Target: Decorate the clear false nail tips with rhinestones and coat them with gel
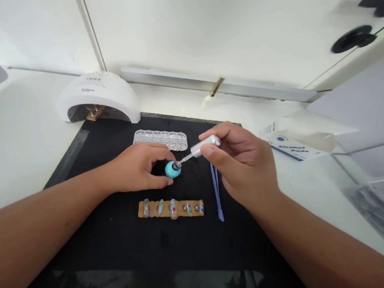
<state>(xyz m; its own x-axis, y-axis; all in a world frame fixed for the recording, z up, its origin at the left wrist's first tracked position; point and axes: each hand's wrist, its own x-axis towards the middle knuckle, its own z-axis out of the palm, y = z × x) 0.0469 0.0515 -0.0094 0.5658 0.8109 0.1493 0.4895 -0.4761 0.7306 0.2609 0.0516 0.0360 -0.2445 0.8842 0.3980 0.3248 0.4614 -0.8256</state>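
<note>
My left hand (144,167) grips a round turquoise nail polish bottle (172,170) between thumb and fingers, its dark neck tilted up to the right. Pinched in my right hand (243,165) is the silver-white cap of a nail polish brush (199,147); the brush end is at the bottle's mouth. Closer to me, a brown cardboard strip (154,209) carries several silvery false nails (173,208) dotted with coloured gems. Blue-purple tweezers (217,194) lie beside the right hand. Behind the left hand is a clear compartment case (161,137) with small pieces in it.
A white nail lamp (103,91) stands at the back left with a brown piece inside. A gold-capped bottle (216,87) is at the back. On the right are an alcohol pads box (292,146) and a clear container (372,196). A black mat (138,250) covers the work area.
</note>
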